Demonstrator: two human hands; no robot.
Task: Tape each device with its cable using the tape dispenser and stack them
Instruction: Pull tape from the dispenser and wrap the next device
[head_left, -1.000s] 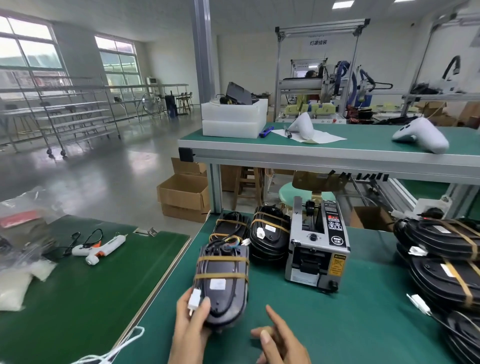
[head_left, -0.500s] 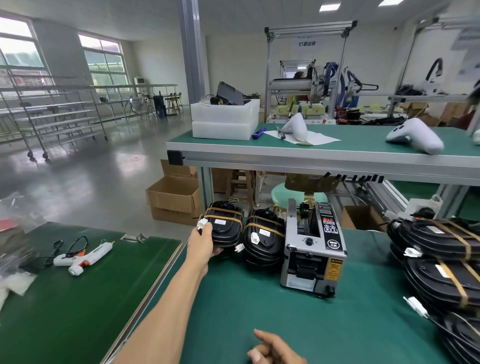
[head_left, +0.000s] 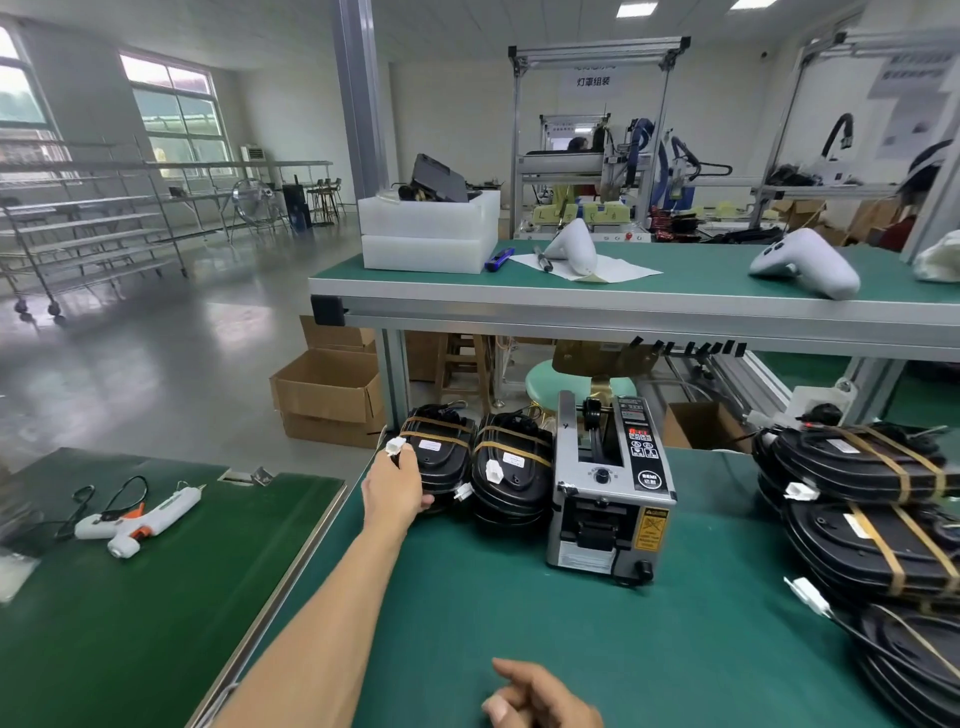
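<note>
Two stacks of black taped devices stand at the far left of the green table. My left hand (head_left: 396, 486) reaches out and grips the top device (head_left: 441, 449) of the left stack, thumb by its white connector. The second stack (head_left: 511, 470) sits just to its right. The grey tape dispenser (head_left: 610, 491) stands beside that stack. More black devices bound with brown tape (head_left: 862, 499) are piled at the right edge. My right hand (head_left: 540, 699) hovers low near the front edge, fingers loosely curled, holding nothing.
A second green table (head_left: 130, 623) on the left carries a white glue gun (head_left: 137, 519). A raised shelf (head_left: 623, 301) crosses behind with white foam boxes (head_left: 428, 231) and white shells. Cardboard boxes (head_left: 327, 395) sit on the floor.
My left hand carried the taped device from near me to the far left and set it on the left stack. My right hand drew back toward the front edge.
</note>
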